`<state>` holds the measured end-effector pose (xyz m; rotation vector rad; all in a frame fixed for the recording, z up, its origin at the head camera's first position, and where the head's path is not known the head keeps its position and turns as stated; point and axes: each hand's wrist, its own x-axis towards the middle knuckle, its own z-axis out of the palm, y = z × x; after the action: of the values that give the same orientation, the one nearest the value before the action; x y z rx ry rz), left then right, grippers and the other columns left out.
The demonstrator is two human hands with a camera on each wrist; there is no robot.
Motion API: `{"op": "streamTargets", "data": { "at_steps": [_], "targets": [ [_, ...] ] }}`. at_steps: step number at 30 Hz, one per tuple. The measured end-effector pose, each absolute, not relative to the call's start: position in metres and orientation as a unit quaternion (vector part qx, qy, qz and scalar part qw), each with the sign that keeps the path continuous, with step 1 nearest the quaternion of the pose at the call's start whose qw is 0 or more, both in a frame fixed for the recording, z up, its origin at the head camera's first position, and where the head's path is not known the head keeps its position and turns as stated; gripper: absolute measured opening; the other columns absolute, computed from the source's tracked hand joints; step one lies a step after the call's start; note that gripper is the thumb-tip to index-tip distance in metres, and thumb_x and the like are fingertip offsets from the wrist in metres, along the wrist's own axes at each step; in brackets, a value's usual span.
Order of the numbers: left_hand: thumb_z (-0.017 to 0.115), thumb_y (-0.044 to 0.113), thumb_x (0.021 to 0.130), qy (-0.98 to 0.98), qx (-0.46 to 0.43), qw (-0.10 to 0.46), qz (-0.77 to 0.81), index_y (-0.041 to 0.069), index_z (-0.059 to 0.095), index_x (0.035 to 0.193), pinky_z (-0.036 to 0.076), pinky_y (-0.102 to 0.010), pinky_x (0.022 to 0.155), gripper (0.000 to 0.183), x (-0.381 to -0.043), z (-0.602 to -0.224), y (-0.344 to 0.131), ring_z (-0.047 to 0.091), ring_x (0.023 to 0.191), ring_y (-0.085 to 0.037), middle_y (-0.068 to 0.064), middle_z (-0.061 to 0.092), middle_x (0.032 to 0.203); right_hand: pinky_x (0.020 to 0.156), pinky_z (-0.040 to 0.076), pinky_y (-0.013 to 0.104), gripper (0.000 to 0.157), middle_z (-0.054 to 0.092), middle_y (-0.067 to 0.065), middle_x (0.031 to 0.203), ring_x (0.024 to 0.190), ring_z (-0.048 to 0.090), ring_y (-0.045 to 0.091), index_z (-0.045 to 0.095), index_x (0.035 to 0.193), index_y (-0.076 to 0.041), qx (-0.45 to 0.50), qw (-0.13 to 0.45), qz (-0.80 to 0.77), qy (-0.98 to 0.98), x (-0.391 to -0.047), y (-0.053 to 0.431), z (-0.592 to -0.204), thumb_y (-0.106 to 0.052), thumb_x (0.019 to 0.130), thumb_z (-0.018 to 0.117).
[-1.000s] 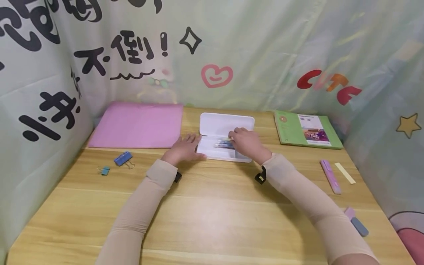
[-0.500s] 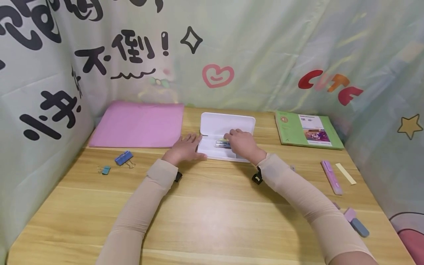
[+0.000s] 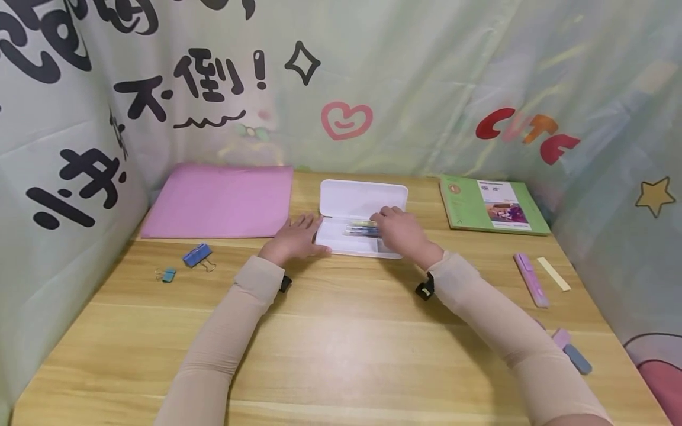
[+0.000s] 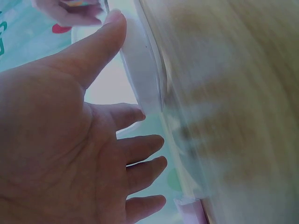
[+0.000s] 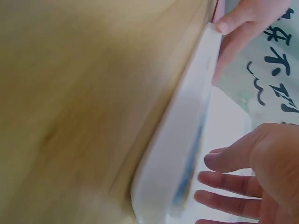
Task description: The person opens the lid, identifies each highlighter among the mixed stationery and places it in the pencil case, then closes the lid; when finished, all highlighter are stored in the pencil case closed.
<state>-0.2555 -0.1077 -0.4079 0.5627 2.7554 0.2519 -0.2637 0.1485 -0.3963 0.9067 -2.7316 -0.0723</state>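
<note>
A white pencil case (image 3: pixel 331 234) lies on the table with its lid (image 3: pixel 362 199) tipped back. Several slim pens (image 3: pixel 359 230) lie side by side inside. My left hand (image 3: pixel 296 238) rests spread against the case's left end, the thumb along its front edge. Over the right part of the case is my right hand (image 3: pixel 403 234), its fingertips right at the pens' ends in the head view. The right wrist view shows those fingers (image 5: pixel 229 205) loosely bent beside the case wall, nothing between thumb and fingers. Part of the case is hidden under the right hand.
A pink sheet or folder (image 3: pixel 221 202) lies back left, near a blue binder clip (image 3: pixel 197 255) and a teal one (image 3: pixel 169 275). On the right are a green book (image 3: pixel 463 207), a purple highlighter (image 3: pixel 530 280), a cream strip (image 3: pixel 553 274) and a pink-and-grey block (image 3: pixel 578 358).
My right hand went a little left over the pens, then back right, so more of the pens shows now. The left hand stays at the case's left end.
</note>
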Motion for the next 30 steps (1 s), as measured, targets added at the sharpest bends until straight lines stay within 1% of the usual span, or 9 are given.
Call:
{"op": "streamTargets", "data": {
  "at_steps": [2,7,11,15,18,23,25,30],
  "targets": [
    [0.039,0.068,0.075,0.963,0.199,0.16,0.089,0.016,0.0,0.14,0.0,-0.047,0.101,0.092,-0.255,-0.407,-0.108,0.001,0.13,-0.027,-0.012,0.002,0.144,0.053,0.046,0.033,0.028,0.057,0.008,0.089,0.076,0.053,0.023,0.061,0.102,-0.008,0.301,0.13,-0.016,-0.945,-0.259,0.157,-0.392,-0.004,0.076,0.054],
    [0.04,0.066,0.076,0.963,0.198,0.161,0.091,0.015,0.0,0.14,0.001,-0.048,0.101,0.091,-0.253,-0.404,-0.109,0.001,0.129,-0.028,-0.012,0.003,0.144,0.038,0.038,0.031,0.023,0.057,0.006,0.081,0.067,0.052,0.022,0.063,0.097,-0.011,0.229,0.128,0.002,-0.965,-0.248,0.187,-0.376,-0.007,0.077,0.053],
    [0.041,0.065,0.076,0.962,0.198,0.161,0.095,0.015,0.001,0.141,0.001,-0.048,0.101,0.091,-0.252,-0.403,-0.111,0.002,0.129,-0.028,-0.013,0.003,0.144,0.039,0.039,0.032,0.019,0.06,0.006,0.083,0.063,0.054,0.021,0.064,0.095,-0.011,0.181,0.117,0.019,-0.976,-0.24,0.214,-0.36,-0.01,0.081,0.052],
    [0.04,0.066,0.076,0.963,0.199,0.16,0.09,0.015,0.0,0.14,0.002,-0.047,0.101,0.092,-0.253,-0.403,-0.112,0.002,0.129,-0.028,-0.013,0.003,0.144,0.037,0.035,0.034,0.018,0.06,0.005,0.082,0.057,0.05,0.017,0.065,0.09,-0.014,0.136,0.097,0.028,-0.986,-0.231,0.236,-0.348,-0.013,0.085,0.047],
    [0.039,0.067,0.075,0.964,0.197,0.159,0.088,0.015,0.0,0.14,0.001,-0.046,0.101,0.092,-0.254,-0.404,-0.113,0.001,0.129,-0.028,-0.012,0.003,0.144,0.037,0.031,0.034,0.019,0.059,0.002,0.078,0.054,0.045,0.017,0.064,0.086,-0.017,0.108,0.068,0.023,-0.992,-0.225,0.25,-0.344,-0.015,0.085,0.045],
    [0.04,0.066,0.076,0.962,0.2,0.16,0.093,0.015,0.0,0.14,0.001,-0.048,0.101,0.092,-0.254,-0.402,-0.113,0.001,0.129,-0.029,-0.013,0.003,0.144,0.041,0.034,0.038,0.014,0.058,0.004,0.073,0.057,0.047,0.02,0.063,0.083,-0.012,0.072,-0.01,0.02,-0.997,-0.214,0.268,-0.347,-0.019,0.083,0.051],
    [0.04,0.066,0.076,0.961,0.202,0.162,0.093,0.014,0.001,0.14,0.001,-0.048,0.101,0.091,-0.253,-0.401,-0.111,0.001,0.129,-0.029,-0.013,0.003,0.143,0.042,0.034,0.04,0.014,0.057,0.004,0.068,0.057,0.048,0.022,0.062,0.077,-0.01,0.058,-0.031,0.017,-0.998,-0.209,0.274,-0.35,-0.021,0.081,0.053],
    [0.041,0.065,0.076,0.959,0.206,0.168,0.095,0.013,0.001,0.14,0.002,-0.048,0.101,0.092,-0.251,-0.4,-0.107,0.001,0.129,-0.031,-0.015,0.003,0.143,0.042,0.036,0.041,0.024,0.053,0.007,0.062,0.056,0.049,0.024,0.056,0.062,-0.009,0.03,-0.089,-0.007,-0.996,-0.198,0.287,-0.357,-0.027,0.078,0.055]
  ]
}}
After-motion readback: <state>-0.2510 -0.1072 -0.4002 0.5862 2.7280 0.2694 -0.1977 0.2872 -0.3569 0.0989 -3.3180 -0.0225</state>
